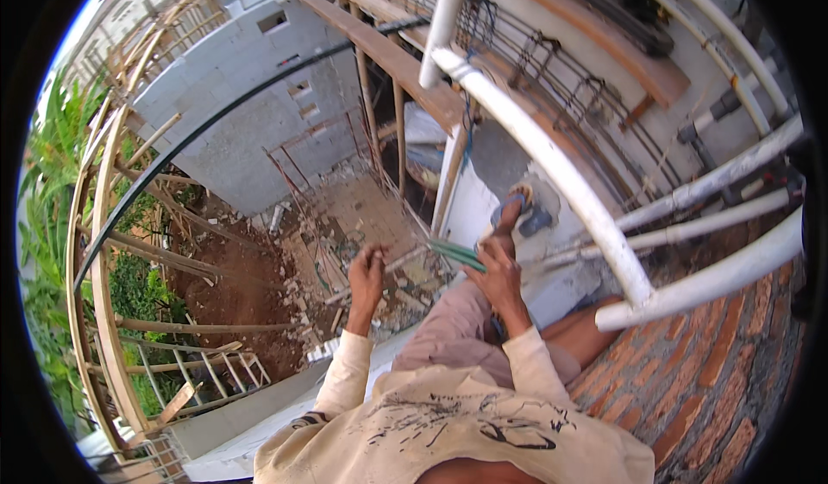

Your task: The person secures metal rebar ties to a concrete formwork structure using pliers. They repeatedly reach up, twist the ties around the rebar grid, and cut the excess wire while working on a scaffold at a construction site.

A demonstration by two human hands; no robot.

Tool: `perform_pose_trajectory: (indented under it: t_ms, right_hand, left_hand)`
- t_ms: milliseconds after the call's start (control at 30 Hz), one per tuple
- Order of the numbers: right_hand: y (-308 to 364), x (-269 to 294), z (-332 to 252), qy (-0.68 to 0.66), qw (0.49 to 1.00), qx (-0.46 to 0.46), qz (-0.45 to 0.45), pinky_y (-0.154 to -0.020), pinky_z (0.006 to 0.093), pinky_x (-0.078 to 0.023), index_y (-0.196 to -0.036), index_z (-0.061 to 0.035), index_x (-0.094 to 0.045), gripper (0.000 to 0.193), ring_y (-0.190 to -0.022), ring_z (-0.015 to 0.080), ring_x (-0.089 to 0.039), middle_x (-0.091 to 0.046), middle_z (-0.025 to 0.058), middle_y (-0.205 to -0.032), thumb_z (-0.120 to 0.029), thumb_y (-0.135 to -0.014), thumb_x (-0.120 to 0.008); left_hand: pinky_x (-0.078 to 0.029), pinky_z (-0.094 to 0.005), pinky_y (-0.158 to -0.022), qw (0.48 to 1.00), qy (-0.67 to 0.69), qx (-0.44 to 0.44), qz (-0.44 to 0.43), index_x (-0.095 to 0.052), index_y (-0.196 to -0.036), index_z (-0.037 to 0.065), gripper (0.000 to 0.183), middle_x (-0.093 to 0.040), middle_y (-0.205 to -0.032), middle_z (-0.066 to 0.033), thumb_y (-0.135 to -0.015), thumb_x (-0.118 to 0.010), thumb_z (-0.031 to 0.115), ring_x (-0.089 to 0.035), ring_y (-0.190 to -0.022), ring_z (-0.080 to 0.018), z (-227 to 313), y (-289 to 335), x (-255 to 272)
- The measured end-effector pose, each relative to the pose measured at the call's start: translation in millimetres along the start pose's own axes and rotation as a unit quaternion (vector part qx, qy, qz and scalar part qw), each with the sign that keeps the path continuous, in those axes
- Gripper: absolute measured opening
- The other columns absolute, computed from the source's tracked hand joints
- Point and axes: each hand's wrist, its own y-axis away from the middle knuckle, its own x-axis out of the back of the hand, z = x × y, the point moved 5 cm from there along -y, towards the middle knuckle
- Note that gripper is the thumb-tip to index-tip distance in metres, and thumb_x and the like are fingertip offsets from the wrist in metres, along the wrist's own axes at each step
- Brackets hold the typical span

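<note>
My right hand (498, 275) is closed around a slim bundle of green strands (455, 253), which sticks out to the left of my fingers over my thigh. Whether the strands are cord or coated wire, I cannot tell. To the left, my left hand (366, 275) is raised, with thumb and fingers pinched together. Anything between those fingertips is too small to make out. The hands are apart, in front of my lap, and a drop to rubble shows beyond them.
A white pipe frame (552, 165) arches close on the right, above a rough brick wall (707, 380). Steel rebar cages (569, 87) lie beyond. A dark pipe (233, 100) crosses at left, near bamboo scaffolding (108, 311). Far below are rubble (354, 216) and a grey block wall (241, 78).
</note>
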Motion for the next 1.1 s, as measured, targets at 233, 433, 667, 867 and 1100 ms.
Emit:
perform_pose_trajectory:
  t_ms: [233,433,667,867,1100]
  right_hand:
    - [-14.9,10.5,-79.5,-0.065,0.978,0.181,0.078,-0.067,0.0386,-0.056,-0.081,-0.0061,-0.065,0.034,-0.082,0.0266,-0.066,-0.058,0.0108,-0.11,-0.025,-0.067,-0.09]
    - [-12.9,34.2,-102.6,-0.099,0.958,0.238,0.125,-0.068,0.0356,-0.054,-0.087,-0.0076,-0.066,0.039,-0.086,0.0229,-0.065,-0.057,0.0088,-0.109,-0.023,-0.062,-0.092]
    - [-12.4,49.8,-109.1,-0.088,0.948,0.274,0.133,-0.069,0.0345,-0.053,-0.09,-0.0082,-0.069,0.034,-0.088,0.0212,-0.064,-0.057,0.0087,-0.11,-0.021,-0.066,-0.089]
    - [-11.0,49.5,-104.2,-0.064,0.954,0.27,0.118,-0.071,0.0355,-0.052,-0.088,-0.0091,-0.071,0.028,-0.089,0.0225,-0.064,-0.058,0.0088,-0.11,-0.02,-0.067,-0.086]
    - [-10.7,41.3,-102.5,-0.041,0.96,0.252,0.116,-0.07,0.0407,-0.055,-0.091,-0.0069,-0.073,0.021,-0.091,0.0296,-0.065,-0.06,0.0139,-0.108,-0.015,-0.072,-0.08]
  left_hand:
    - [-0.049,-0.0351,-0.074,0.951,-0.115,-0.284,0.026,-0.07,-0.112,0.004,0.021,-0.068,-0.097,-0.0106,-0.092,-0.062,0.001,-0.063,-0.081,-0.0249,145.3,30.5,14.3]
    - [-0.04,-0.0375,-0.078,0.905,-0.221,-0.353,-0.087,-0.071,-0.114,0.01,0.031,-0.068,-0.098,-0.0046,-0.083,-0.074,0.008,-0.062,-0.084,-0.024,184.1,57.3,4.3]
    - [-0.039,-0.0365,-0.078,0.895,-0.215,-0.368,-0.129,-0.072,-0.11,0.01,0.031,-0.068,-0.095,-0.0029,-0.08,-0.078,0.016,-0.061,-0.082,-0.0224,190.0,69.9,-3.5]
    - [-0.037,-0.0364,-0.077,0.897,-0.196,-0.375,-0.125,-0.074,-0.105,0.011,0.03,-0.067,-0.094,-0.001,-0.077,-0.081,0.019,-0.059,-0.078,-0.0203,181.8,69.5,-10.0]
    - [-0.041,-0.0359,-0.08,0.89,-0.167,-0.41,-0.106,-0.075,-0.115,0.017,0.038,-0.068,-0.095,0.0007,-0.078,-0.08,0.021,-0.063,-0.084,-0.0188,163.4,65.9,-14.8]
